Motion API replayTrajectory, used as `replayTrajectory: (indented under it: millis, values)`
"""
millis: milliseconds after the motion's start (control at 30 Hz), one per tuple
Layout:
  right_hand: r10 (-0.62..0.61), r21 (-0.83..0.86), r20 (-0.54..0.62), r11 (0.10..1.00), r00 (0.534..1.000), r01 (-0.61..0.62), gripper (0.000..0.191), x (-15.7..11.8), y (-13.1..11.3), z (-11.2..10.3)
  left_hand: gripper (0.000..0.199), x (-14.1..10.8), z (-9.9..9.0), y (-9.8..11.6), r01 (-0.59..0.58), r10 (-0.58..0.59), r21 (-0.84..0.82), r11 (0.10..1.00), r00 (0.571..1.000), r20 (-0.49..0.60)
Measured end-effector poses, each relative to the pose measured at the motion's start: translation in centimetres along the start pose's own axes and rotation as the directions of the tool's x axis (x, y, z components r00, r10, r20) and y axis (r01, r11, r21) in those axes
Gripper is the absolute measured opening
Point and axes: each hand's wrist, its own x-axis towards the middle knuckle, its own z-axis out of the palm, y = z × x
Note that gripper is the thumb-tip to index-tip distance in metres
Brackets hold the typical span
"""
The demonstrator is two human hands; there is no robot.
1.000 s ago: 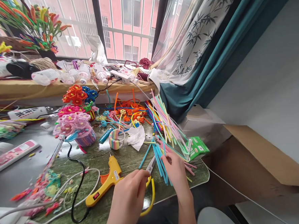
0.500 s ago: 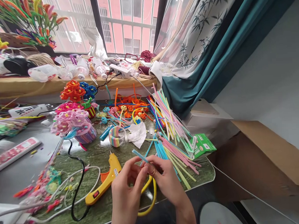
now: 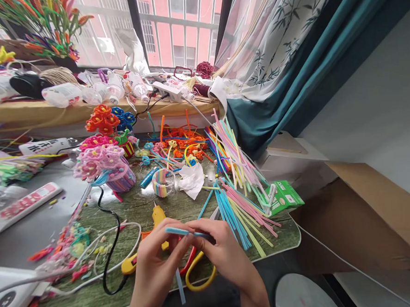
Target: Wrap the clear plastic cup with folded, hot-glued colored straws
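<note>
Both my hands meet over the front edge of the table, fingers pinched on a light blue pipe cleaner (image 3: 177, 230). My left hand (image 3: 152, 263) grips it with thumb and fingertips; its end sticks out over those fingers. The fingertips of my right hand (image 3: 223, 249) press on it from the other side. A blue length hangs below my left hand; whether it is the same piece I cannot tell. Beneath my hands lie scissors (image 3: 201, 285) with yellow and red handles, partly hidden. The yellow glue gun (image 3: 158, 215) lies behind my left hand, mostly covered by it.
Blue, pink and yellow pipe cleaners (image 3: 231, 216) fan out at right, beside a green packet (image 3: 287, 197). A pastel striped ring (image 3: 160, 183), a white tissue (image 3: 192, 181) and pots of pipe-cleaner flowers (image 3: 97, 162) stand behind. Cables (image 3: 108, 252) loop at left; an open carton (image 3: 377, 198) is right.
My hands have shifted slightly left and turned, so the pipe cleaner's end lies flatter, pointing left. A blue length now hangs below my left hand. More of the scissors shows.
</note>
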Motion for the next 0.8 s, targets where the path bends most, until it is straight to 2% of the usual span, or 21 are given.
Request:
replayTrajectory:
  millis: [67,133,233,300,367,533,700,800]
  values:
    - [0.06,0.112,-0.046,0.992,0.997,-0.054,0.026,0.0,0.4,-0.2,0.009,-0.2,0.1,0.1,0.043,-0.051,-0.075,0.996,0.992,-0.118]
    - [0.117,0.297,-0.13,0.952,0.985,-0.074,0.025,-0.1,0.9,-0.3,0.011,-0.4,0.2,0.2,0.065,-0.105,-0.171,0.983,0.967,-0.233]
    - [0.193,0.592,-0.25,0.806,0.949,-0.008,0.019,0.1,1.4,0.3,0.017,-0.5,0.4,0.0,0.049,-0.13,-0.255,0.966,0.941,-0.312]
    - [0.234,0.711,-0.274,0.703,0.933,0.033,0.022,0.4,1.4,1.0,0.021,-0.4,0.3,-0.4,0.051,-0.152,-0.325,0.944,0.944,-0.294]
    - [0.262,0.768,-0.261,0.64,0.929,0.035,0.023,0.8,1.2,1.9,0.025,-0.3,0.3,-0.8,0.065,-0.171,-0.406,0.911,0.959,-0.228]
    - [0.303,0.815,-0.191,0.579,0.934,-0.021,0.026,1.4,0.4,3.2,0.027,-0.1,0.1,-1.4,0.089,-0.129,-0.498,0.863,0.99,-0.048]
    - [0.348,0.826,-0.219,0.563,0.912,-0.017,0.026,1.5,0.2,3.2,0.019,-0.3,0.0,-1.8,0.084,-0.12,-0.523,0.848,0.992,-0.034]
    - [0.35,0.832,-0.23,0.555,0.908,-0.003,0.023,1.4,0.3,3.1,0.02,-0.2,0.1,-1.8,0.027,-0.09,-0.521,0.853,0.991,-0.096]
